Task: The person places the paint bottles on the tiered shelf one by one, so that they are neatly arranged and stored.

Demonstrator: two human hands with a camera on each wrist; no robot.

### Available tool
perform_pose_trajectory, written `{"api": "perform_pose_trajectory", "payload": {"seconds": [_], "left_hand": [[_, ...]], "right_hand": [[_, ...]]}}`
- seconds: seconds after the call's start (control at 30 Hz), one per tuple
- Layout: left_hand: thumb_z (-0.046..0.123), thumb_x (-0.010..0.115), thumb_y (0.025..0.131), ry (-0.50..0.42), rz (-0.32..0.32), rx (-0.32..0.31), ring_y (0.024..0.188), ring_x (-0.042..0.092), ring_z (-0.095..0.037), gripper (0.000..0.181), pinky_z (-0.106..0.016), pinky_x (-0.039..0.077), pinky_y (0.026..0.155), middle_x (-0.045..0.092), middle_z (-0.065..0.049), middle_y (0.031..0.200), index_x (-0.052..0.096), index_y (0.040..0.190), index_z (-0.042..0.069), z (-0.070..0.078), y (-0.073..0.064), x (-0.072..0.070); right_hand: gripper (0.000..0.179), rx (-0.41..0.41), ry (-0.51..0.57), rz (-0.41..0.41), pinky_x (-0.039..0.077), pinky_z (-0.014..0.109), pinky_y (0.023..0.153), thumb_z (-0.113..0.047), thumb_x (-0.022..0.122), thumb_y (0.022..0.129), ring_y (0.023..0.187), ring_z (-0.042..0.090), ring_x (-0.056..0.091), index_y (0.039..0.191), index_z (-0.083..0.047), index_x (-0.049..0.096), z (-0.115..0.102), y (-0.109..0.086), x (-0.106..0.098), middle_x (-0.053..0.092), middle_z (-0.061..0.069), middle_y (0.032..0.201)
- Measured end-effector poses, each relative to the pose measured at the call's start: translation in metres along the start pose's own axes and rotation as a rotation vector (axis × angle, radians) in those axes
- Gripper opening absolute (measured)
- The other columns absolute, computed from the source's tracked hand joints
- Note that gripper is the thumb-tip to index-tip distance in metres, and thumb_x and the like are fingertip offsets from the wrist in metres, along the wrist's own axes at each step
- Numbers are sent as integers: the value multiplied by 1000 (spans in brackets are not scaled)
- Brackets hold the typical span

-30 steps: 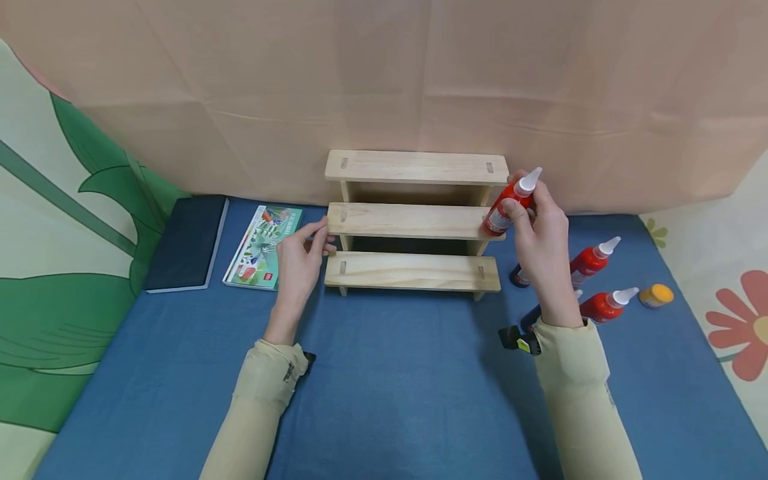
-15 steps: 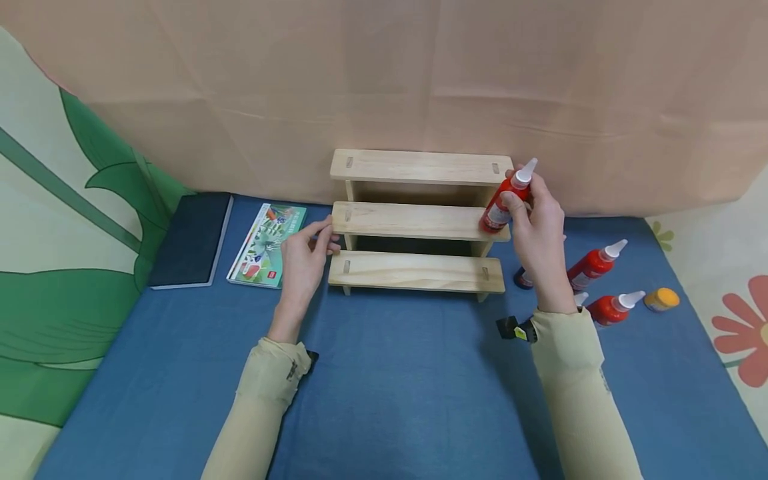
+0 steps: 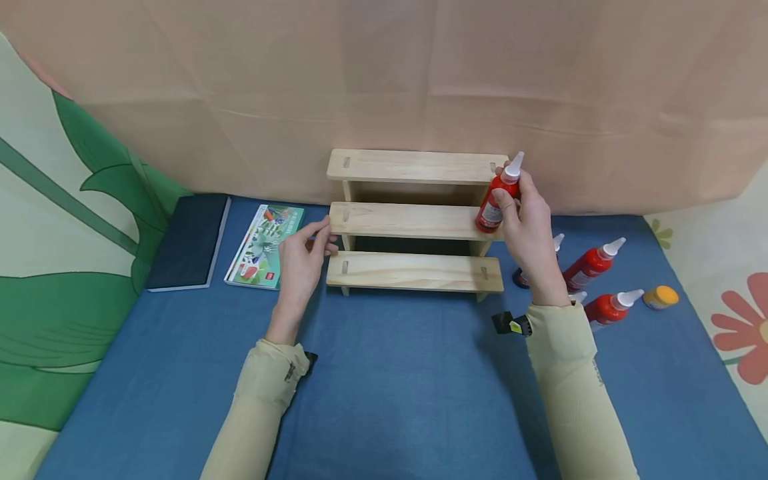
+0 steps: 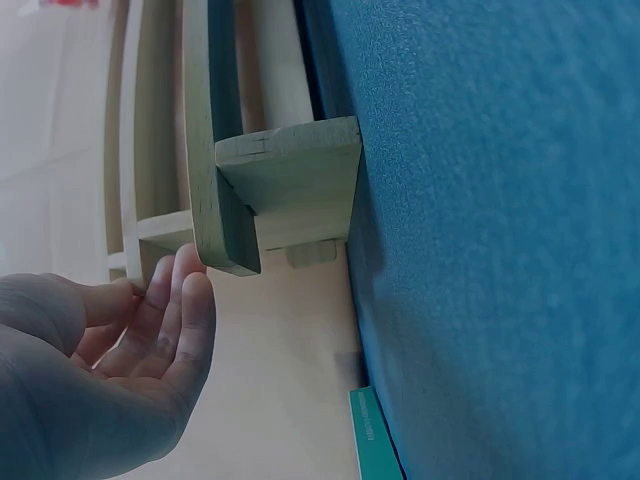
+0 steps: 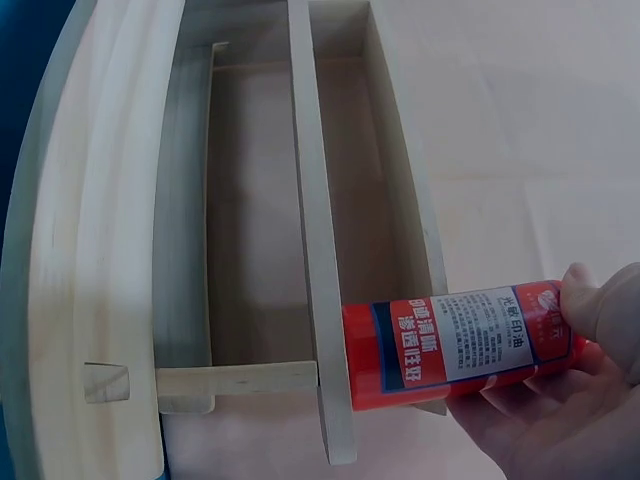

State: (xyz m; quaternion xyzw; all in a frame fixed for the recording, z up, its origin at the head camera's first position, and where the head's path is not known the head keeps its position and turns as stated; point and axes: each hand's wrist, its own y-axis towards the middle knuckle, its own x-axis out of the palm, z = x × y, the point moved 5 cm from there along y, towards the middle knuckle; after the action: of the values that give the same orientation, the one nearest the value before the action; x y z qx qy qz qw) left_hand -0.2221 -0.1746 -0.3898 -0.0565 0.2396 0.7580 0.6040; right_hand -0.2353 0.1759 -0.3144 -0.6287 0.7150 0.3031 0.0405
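A three-tier wooden step shelf (image 3: pixel 414 220) stands on the blue cloth against the back. My right hand (image 3: pixel 531 233) grips a red glue-style bottle (image 3: pixel 492 212) with a white pointed nozzle, tilted slightly. In the right wrist view, the base of the red bottle (image 5: pixel 455 345) meets the right end of the middle board. At the shelf's other end, my left hand (image 3: pixel 303 257) pinches the left tip of the middle board; in the left wrist view, the thumb and fingertips of this left hand (image 4: pixel 130 350) are at the board's edge.
Right of the shelf are two more red bottles (image 3: pixel 588 265), dark bottles (image 3: pixel 521 277) partly hidden by my right arm, and a yellow-capped jar (image 3: pixel 661 297). A colourful book (image 3: pixel 261 247) and a dark notebook (image 3: pixel 191 241) lie left. A beige sheet (image 3: pixel 384 80) hangs behind.
The right hand has carried the red bottle slightly left and turned it more upright at the middle board's right end. My left hand has stayed at the board's left tip.
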Motion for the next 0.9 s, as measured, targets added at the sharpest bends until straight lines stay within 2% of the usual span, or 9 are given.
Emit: {"api": "perform_pose_trajectory", "payload": {"seconds": [0.37,0.57,0.73,0.9], "left_hand": [[7,63,109,-11,1,-1,80,77,-32,30,-32,65,73,77,-23,99,71,135,-5,-2,-3,0],[6,63,109,-18,9,11,81,77,-36,29,-24,63,72,77,-25,99,71,134,-6,-1,-3,0],[7,63,109,-4,6,7,80,77,-34,29,-28,64,72,77,-23,99,71,134,-5,-2,-3,0],[8,63,110,5,3,1,80,77,-32,30,-28,64,73,77,-22,99,71,135,-5,-3,-3,0]], "right_hand": [[58,-10,42,-18,37,56,123,-5,58,110,149,33,44,163,3,34,5,-6,2,45,18,162],[65,-27,45,31,35,46,125,-6,62,109,157,28,36,166,0,31,-1,-9,-4,40,15,166],[67,-4,22,70,35,37,125,-11,65,109,157,23,36,166,-3,32,-8,-17,-13,39,10,168],[65,9,11,102,36,34,124,-13,66,108,154,20,40,165,-5,36,-18,-31,-25,44,5,167]]}}
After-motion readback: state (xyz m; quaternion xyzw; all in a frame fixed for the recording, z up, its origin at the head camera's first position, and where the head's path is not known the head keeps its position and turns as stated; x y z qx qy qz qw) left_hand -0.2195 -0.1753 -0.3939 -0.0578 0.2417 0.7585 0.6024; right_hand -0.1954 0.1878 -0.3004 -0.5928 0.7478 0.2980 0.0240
